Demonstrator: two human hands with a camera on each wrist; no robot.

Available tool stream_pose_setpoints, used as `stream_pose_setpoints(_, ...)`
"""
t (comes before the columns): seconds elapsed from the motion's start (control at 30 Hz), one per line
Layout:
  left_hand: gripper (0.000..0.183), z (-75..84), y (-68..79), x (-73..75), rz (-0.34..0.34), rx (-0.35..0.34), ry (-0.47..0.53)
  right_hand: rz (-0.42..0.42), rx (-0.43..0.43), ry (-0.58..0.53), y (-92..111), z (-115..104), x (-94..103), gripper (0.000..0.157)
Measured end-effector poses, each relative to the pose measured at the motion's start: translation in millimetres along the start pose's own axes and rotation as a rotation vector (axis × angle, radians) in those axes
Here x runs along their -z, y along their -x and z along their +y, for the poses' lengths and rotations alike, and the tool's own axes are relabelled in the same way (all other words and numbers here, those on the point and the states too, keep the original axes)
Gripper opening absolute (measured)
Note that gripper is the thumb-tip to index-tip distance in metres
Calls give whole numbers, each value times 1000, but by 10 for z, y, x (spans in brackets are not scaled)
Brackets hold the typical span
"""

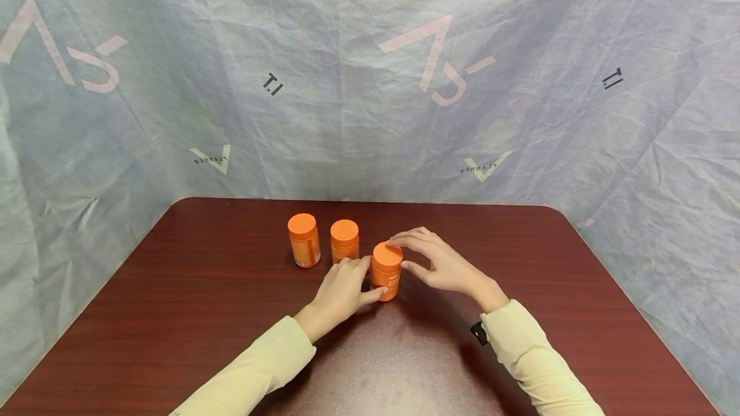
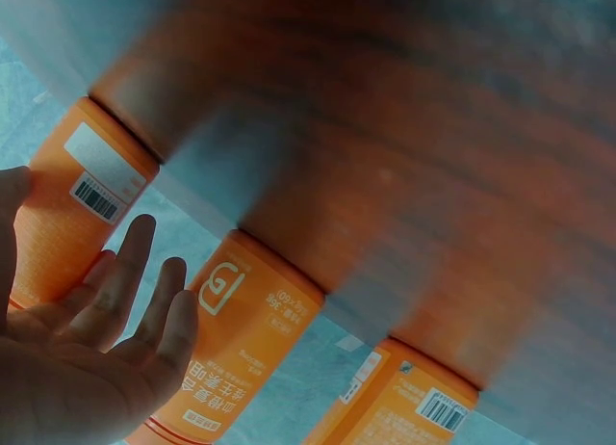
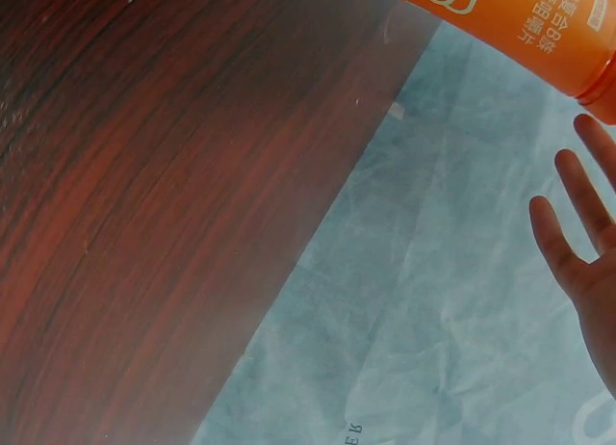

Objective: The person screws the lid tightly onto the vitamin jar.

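An orange bottle (image 1: 386, 278) with an orange screw lid stands upright on the table, between the two hands. My left hand (image 1: 341, 291) holds its lower body, thumb on the near side and index finger against the left side. In the left wrist view, this bottle (image 2: 82, 209) shows a barcode label, and the other left fingers spread beside it. My right hand (image 1: 442, 262) has fingertips at the back of the lid (image 1: 388, 254) and the thumb at its right edge. Three fingers (image 3: 582, 190) extend near the lid end in the right wrist view; the right thumb is out of that view.
Two similar orange bottles stand upright to the left: one (image 1: 345, 236) just behind the left hand, partly covered by it, and another (image 1: 304, 242) farther left. The dark red wooden table (image 1: 173, 300) ends at a grey printed cloth (image 1: 341, 101) behind.
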State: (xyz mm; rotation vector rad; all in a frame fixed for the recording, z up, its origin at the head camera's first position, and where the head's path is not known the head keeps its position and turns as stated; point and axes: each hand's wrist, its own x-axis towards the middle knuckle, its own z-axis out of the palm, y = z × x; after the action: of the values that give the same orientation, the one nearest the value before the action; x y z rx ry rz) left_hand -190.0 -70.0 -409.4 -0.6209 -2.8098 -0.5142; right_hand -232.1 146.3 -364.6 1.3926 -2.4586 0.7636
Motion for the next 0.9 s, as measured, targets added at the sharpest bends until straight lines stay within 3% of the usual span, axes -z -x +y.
stream_pose_setpoints(0.23, 56, 1, -2, 1, -8, 7, -7, -20, 4, -37, -1, -2, 1, 37)
stream_pose_setpoints(0.47, 57, 8, -1, 5, -16, 15, -4, 37, 0, -14, -6, -2, -11, 30)
stream_pose_setpoints(0.63, 57, 10, 2, 9, -18, 16, -10, 35, -53, -15, -10, -23, -10, 32)
stream_pose_setpoints(0.9, 57, 11, 6, 9, -25, 18, -3, 18, -32, -15, -10, -21, 11, 40)
